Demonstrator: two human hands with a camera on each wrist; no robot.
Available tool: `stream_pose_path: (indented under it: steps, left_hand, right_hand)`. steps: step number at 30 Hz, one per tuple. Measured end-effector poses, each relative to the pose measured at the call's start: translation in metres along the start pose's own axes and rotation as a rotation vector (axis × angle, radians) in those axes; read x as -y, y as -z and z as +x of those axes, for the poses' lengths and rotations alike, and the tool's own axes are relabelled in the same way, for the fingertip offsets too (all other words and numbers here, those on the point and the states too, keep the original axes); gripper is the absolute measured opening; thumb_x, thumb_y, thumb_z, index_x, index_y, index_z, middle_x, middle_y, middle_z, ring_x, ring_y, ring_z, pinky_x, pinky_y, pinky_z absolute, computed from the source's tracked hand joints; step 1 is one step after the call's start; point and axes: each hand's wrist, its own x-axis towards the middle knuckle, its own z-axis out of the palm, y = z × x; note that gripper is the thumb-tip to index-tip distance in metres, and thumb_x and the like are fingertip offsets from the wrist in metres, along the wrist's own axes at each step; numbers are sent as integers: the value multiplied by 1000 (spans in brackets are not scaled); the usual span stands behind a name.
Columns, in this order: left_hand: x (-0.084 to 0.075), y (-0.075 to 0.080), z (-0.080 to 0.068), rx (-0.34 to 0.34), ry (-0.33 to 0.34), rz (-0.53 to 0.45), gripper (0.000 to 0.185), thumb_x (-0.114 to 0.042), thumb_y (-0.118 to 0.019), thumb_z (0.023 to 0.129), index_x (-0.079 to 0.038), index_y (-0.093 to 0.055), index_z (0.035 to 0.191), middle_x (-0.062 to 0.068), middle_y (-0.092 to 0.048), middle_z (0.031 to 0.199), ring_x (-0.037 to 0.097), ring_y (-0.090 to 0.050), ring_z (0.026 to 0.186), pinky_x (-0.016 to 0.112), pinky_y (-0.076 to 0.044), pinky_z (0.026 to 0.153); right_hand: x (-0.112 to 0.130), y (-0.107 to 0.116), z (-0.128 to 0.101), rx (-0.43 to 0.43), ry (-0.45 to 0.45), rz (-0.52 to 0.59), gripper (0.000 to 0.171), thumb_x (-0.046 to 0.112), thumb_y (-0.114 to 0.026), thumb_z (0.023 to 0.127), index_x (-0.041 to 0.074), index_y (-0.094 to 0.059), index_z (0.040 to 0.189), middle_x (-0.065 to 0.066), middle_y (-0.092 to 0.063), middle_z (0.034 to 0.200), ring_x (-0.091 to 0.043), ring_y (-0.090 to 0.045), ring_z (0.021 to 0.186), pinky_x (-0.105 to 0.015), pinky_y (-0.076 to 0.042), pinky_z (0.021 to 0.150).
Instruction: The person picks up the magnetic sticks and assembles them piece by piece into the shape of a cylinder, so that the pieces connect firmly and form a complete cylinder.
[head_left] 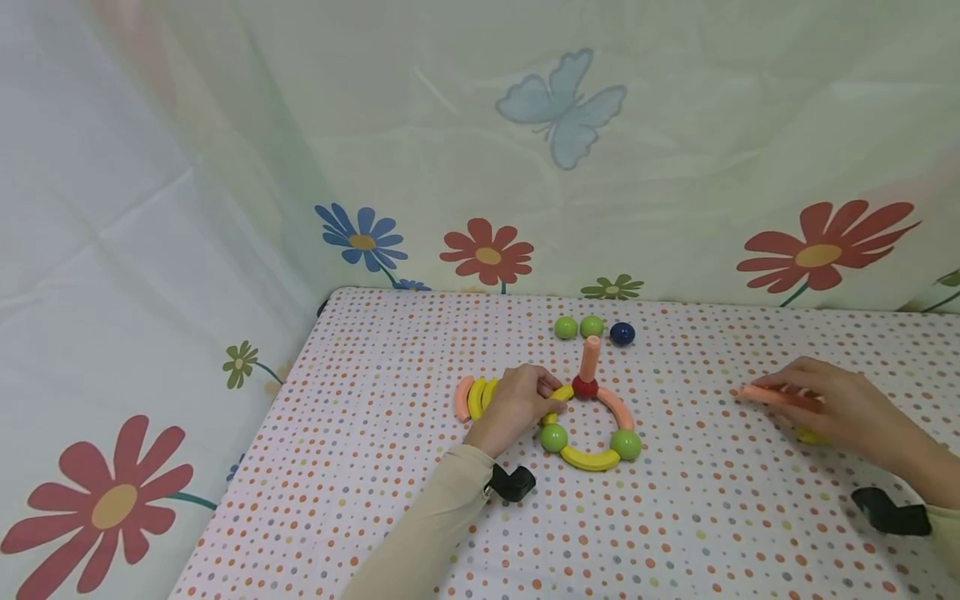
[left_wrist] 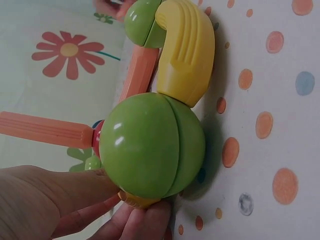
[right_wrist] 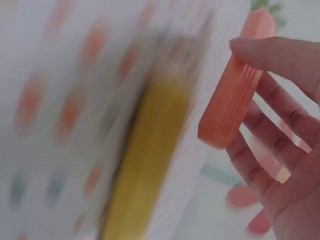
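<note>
— Where to look first?

— At the ring of balls and bent pieces, flat on the middle of the counter. Has a red ball at the back, with an upright stick on top.

— And the left hand?

— Curled at the ring's left side. Grip pinched on a yellow bent piece, right next to a green ball.

— And the right hand?

— Well off to the right. Grip clamped on a loose peach stick, thumb on top and fingers under. Hangs over another yellow piece on the dotted cloth.

— Any trouble ahead?

— Could pop the ring open with too hard a push from the left. Looks joined only end to end, so may come apart at the green ball.

— Anything else?

— Could knock the upright stick over. Tall, thin, and very close to the left fingers. Could also drop the peach stick with a loose hold, and then lose it rolling on the cloth.

— And the spare things?

— Three bent pieces just beside the left hand, easy to bump. Three balls at the back, near the ring. Might roll away with one shake of the counter.
</note>
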Motion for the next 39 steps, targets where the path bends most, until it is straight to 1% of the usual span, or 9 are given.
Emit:
stream_pose_path:
  steps: [2, 4, 7, 11, 14, 18, 22, 30, 39]
  left_hand:
    - [0, 0, 0, -1, 3, 2, 24, -12, -85, 89, -6, -76, 110, -3, -68, 91, 7, -59, 80, 18, -52, 69]
    - [-1, -1, 0, -2, 10, 4, 23, -12, -85, 89, -6, -76, 110, -3, -68, 91, 7, -59, 79, 18, -52, 68]
    - [-1, -1, 0, -3, 15, 6, 23, -13, -85, 89, -7, -76, 109, -3, -68, 91, 7, -59, 79, 18, -52, 68]
    - [0, -2, 0, -4, 15, 6, 24, -13, -85, 89, -7, -77, 110, -3, -68, 92, 7, -59, 80, 18, -52, 69]
    - [0, -2, 0, -3, 9, 1, 24, -13, -85, 89, -7, -77, 110, -3, -68, 92, 7, -59, 81, 18, -52, 70]
    - [0, -1, -1, -1, -1, -4, 24, -13, -85, 89, -6, -76, 110, -3, -68, 93, 7, -59, 81, 18, -52, 71]
    - [1, -2, -1, 1, 11, -12, 24, -13, -85, 89, -6, -76, 110, -2, -68, 92, 8, -59, 79, 19, -53, 69]
    - [3, -2, -1, 2, 11, -30, 24, -12, -85, 89, -6, -76, 110, -2, -68, 92, 8, -60, 80, 20, -53, 70]
    - [0, 0, 0, 0, -4, -17, 24, -11, -86, 88, -5, -77, 110, -2, -69, 93, 7, -60, 82, 19, -53, 73]
  right_hand:
    - [17, -3, 7, -49, 75, 52, 30, 0, -92, 72, 5, -77, 98, 3, -63, 86, 4, -52, 73, -13, -47, 60]
    - [36, -5, 15, -61, 118, 127, 40, -7, -92, 68, 8, -76, 102, 3, -66, 90, 4, -57, 78, -10, -49, 65]
    - [66, -9, 24, -31, 116, 266, 50, -13, -90, 68, 12, -74, 108, 7, -68, 97, 3, -61, 86, -13, -53, 70]
    - [96, -16, 29, 25, 123, 588, 51, -19, -84, 73, 9, -70, 114, 6, -69, 106, -3, -65, 95, -18, -57, 79]
    - [109, -21, 29, 51, 115, 829, 47, -25, -77, 77, 0, -67, 116, 1, -68, 110, -8, -66, 99, -21, -57, 85]
    - [118, -30, 28, 19, 56, 999, 43, -28, -71, 81, -6, -64, 117, -2, -67, 112, -10, -66, 101, -22, -57, 88]
    - [123, -40, 28, -6, -10, 1031, 39, -26, -71, 83, -8, -62, 117, -1, -65, 113, -9, -65, 103, -22, -58, 88]
    - [128, -49, 25, -34, -68, 913, 39, -23, -75, 82, -9, -61, 116, 3, -64, 112, -6, -65, 101, -22, -58, 85]
    - [126, -52, 24, -58, -48, 959, 39, -25, -73, 81, -13, -59, 116, 2, -64, 112, -7, -66, 99, -23, -59, 83]
